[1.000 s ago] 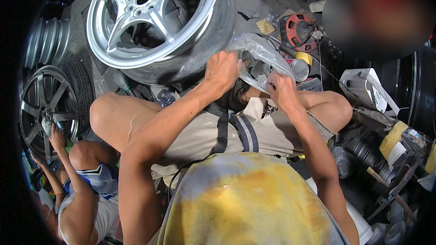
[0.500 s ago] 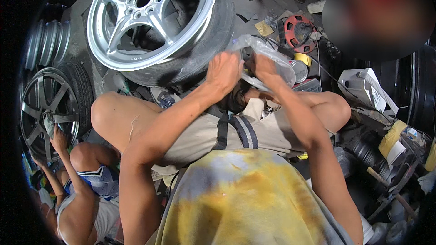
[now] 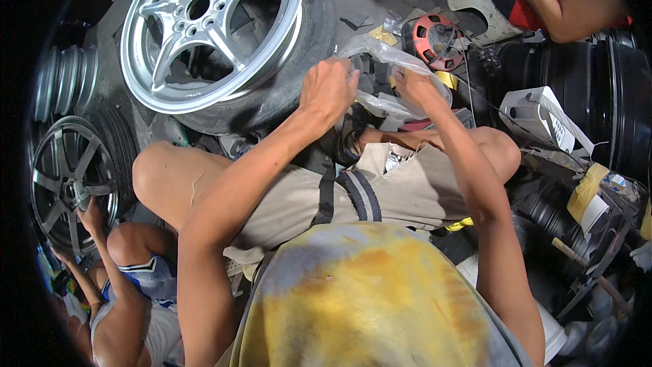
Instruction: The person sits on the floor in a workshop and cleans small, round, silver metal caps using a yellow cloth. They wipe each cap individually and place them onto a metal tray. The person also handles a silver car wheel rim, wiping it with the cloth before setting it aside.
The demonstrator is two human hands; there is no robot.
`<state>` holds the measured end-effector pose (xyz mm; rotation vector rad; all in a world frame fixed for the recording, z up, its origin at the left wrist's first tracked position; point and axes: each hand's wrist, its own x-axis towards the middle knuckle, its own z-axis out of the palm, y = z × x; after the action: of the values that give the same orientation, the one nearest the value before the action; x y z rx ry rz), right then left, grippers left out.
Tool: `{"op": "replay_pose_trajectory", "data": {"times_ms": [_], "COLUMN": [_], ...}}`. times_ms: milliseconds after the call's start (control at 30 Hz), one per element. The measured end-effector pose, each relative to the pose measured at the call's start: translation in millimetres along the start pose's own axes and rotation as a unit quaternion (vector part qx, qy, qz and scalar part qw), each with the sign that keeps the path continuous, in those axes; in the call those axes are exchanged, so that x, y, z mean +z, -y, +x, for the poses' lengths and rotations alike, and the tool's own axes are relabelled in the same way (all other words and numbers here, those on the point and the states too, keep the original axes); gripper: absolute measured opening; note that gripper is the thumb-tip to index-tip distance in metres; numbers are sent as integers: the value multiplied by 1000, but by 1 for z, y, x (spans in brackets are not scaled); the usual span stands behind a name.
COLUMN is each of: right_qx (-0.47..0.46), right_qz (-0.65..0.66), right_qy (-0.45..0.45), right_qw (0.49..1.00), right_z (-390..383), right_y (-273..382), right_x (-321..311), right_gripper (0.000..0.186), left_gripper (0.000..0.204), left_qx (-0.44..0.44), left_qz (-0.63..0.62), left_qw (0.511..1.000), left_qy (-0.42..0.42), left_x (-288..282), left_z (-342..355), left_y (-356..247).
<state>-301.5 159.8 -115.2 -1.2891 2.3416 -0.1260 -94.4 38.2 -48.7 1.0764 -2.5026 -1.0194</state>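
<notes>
My left hand [image 3: 327, 92] is closed on a clear plastic sheet or bag [image 3: 370, 45], beside the grey tire [image 3: 309, 30] that lies under a silver five-spoke wheel rim [image 3: 159, 68]. My right hand [image 3: 418, 87] is inside the plastic's loop, fingers curled around something small that I cannot make out. Just beyond it lie a yellow tape roll [image 3: 446, 78] and a red round plastic piece [image 3: 431, 41]. Both forearms reach over my crossed legs.
At lower left a person works on a dark wheel [image 3: 68, 177], below stacked rims [image 3: 64, 81]. Another person's arm [image 3: 543, 7] is at upper right, beside large black rims [image 3: 543, 68]. Right of me are a white container [image 3: 526, 115], cables and scrap.
Both hands have moved up slightly; my right hand has reached farther into the plastic. The person at upper right has an arm lowered. The view has shifted slightly.
</notes>
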Motion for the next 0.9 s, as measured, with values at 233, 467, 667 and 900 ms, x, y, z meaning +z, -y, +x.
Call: {"op": "replay_pose_trajectory", "data": {"times_ms": [233,467,667,900], "right_qx": [-116,-155,-199,-216], "right_qz": [-132,-55,30,154], "right_qy": [-20,109,-8,-277], "right_qw": [984,980,979,924], "right_z": [45,-10,-65,-61], "right_y": [13,20,44,57], "right_x": [35,28,-74,-154], "right_gripper": [26,21,10,13], "left_gripper": [28,28,23,40], "left_qx": [-1,-39,112,125], "left_qz": [6,14,-115,-69], "left_qw": [999,998,983,986], "left_qy": [43,42,-89,-88], "left_x": [4,4,2,-26], "left_z": [-9,-12,17,50], "left_y": [1,11,-6,-16]}}
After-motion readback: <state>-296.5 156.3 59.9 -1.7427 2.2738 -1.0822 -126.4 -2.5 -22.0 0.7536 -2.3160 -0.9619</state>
